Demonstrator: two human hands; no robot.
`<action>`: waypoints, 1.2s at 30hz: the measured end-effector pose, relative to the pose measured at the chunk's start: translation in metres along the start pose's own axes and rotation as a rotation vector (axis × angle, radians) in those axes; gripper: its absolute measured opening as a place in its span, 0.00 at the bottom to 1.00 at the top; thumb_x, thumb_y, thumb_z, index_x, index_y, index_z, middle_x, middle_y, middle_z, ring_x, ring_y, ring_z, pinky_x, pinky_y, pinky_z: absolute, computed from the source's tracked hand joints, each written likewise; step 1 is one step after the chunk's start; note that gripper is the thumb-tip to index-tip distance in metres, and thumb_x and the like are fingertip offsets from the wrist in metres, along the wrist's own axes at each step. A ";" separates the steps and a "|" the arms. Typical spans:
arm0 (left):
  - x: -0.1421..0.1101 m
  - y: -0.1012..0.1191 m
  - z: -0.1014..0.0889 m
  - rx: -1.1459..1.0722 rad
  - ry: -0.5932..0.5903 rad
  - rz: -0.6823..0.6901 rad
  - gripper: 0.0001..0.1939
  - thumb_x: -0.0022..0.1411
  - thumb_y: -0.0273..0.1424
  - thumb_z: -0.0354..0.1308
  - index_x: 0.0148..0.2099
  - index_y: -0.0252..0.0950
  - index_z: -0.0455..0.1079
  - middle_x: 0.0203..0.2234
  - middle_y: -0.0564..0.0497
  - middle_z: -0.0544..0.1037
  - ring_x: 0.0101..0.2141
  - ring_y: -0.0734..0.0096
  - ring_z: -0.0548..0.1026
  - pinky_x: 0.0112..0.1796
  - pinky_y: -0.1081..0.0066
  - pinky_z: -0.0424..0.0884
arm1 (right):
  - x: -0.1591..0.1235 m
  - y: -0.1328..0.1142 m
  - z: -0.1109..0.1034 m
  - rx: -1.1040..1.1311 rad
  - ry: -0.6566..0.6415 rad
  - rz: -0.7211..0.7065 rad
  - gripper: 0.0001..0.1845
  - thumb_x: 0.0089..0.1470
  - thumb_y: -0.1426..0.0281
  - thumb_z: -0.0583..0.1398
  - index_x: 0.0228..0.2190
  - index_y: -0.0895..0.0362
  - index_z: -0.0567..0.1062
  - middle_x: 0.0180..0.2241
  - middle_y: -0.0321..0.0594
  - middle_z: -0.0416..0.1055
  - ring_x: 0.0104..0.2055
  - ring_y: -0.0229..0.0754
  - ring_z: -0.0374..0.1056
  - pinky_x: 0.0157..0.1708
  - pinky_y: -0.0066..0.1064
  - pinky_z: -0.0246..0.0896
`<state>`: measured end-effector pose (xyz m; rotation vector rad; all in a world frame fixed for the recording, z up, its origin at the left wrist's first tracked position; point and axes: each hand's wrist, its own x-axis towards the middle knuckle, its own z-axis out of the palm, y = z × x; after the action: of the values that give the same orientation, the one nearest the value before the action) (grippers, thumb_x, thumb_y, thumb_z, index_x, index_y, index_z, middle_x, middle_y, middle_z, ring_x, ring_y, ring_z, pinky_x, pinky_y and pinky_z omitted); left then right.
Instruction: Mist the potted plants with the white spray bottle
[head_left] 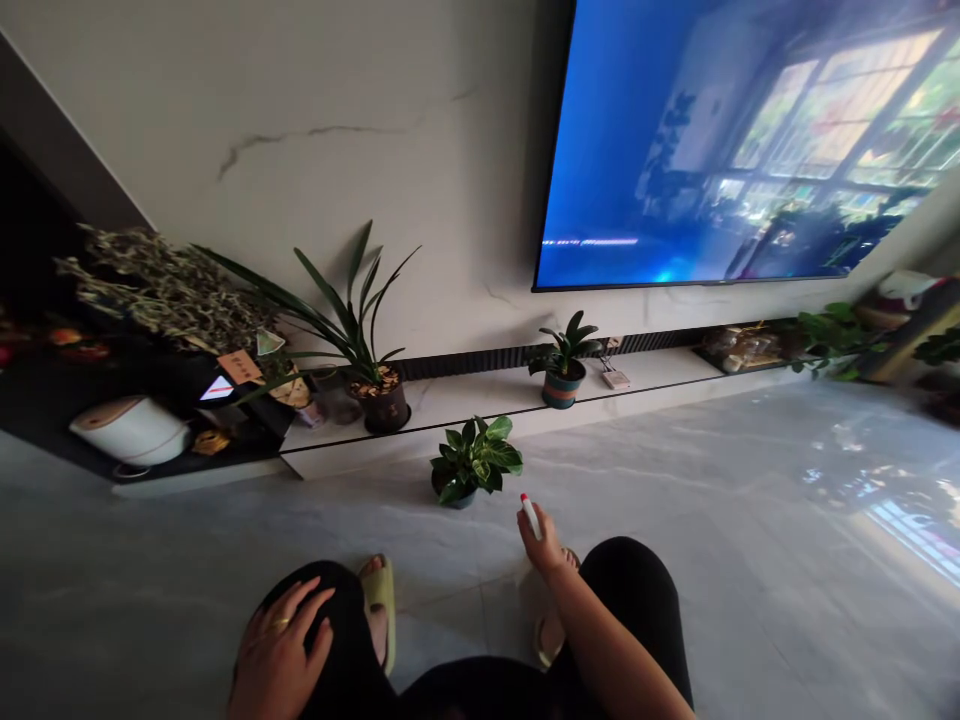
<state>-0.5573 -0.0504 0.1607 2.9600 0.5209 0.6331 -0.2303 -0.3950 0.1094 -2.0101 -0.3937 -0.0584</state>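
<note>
Reference for all positions: floor plant [480, 460]. We list left to right. Orange card [238, 367], well left of floor plant: characters printed, too small for us to read. Left hand [281, 640], left and nearer us: rests on knee [339, 590], fingers slightly spread, grasping nothing. Floor plant: potted, upright on floor [420, 545]. Right hand [541, 540], near, right: curled around white red-tipped tube [530, 517]. Done: tube gripped, apart from floor plant; remainder we cannot judge. Television [637, 190], behind, right: text line blurred, brand illegible.
</note>
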 end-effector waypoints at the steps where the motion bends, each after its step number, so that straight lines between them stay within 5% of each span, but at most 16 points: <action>1: 0.000 0.000 0.000 0.005 -0.002 0.001 0.18 0.68 0.35 0.54 0.52 0.40 0.83 0.54 0.40 0.84 0.55 0.44 0.81 0.56 0.45 0.74 | 0.000 0.000 0.000 0.008 0.008 0.000 0.24 0.64 0.46 0.60 0.40 0.53 0.82 0.36 0.51 0.82 0.39 0.55 0.80 0.44 0.44 0.78; 12: -0.001 0.004 -0.003 0.026 -0.011 0.005 0.18 0.69 0.35 0.53 0.53 0.40 0.81 0.55 0.41 0.84 0.55 0.45 0.81 0.57 0.45 0.72 | 0.001 -0.005 -0.003 0.076 -0.004 -0.016 0.26 0.64 0.47 0.61 0.45 0.57 0.81 0.38 0.51 0.82 0.40 0.53 0.80 0.47 0.48 0.79; 20: -0.001 0.005 -0.004 0.027 -0.038 -0.017 0.18 0.69 0.35 0.53 0.53 0.40 0.81 0.55 0.41 0.84 0.56 0.44 0.80 0.58 0.43 0.72 | 0.002 -0.007 -0.010 0.072 -0.055 0.032 0.20 0.65 0.50 0.62 0.33 0.54 0.78 0.24 0.37 0.73 0.26 0.45 0.69 0.30 0.38 0.73; 28: 0.001 0.011 -0.006 0.020 -0.019 0.000 0.18 0.70 0.34 0.52 0.54 0.38 0.81 0.55 0.40 0.84 0.56 0.43 0.80 0.58 0.41 0.71 | -0.005 -0.011 -0.008 0.075 -0.022 -0.021 0.21 0.63 0.51 0.62 0.42 0.56 0.81 0.37 0.52 0.81 0.39 0.55 0.79 0.45 0.50 0.80; 36: 0.004 0.016 -0.010 0.010 -0.052 -0.029 0.18 0.70 0.34 0.52 0.54 0.39 0.81 0.56 0.40 0.83 0.57 0.44 0.79 0.61 0.42 0.70 | 0.007 -0.017 -0.005 0.076 -0.083 0.020 0.25 0.66 0.46 0.59 0.37 0.55 0.79 0.29 0.42 0.77 0.30 0.47 0.74 0.36 0.42 0.76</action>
<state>-0.5526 -0.0637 0.1734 2.9633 0.5636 0.5510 -0.2285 -0.3912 0.1278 -1.9456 -0.4217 0.0519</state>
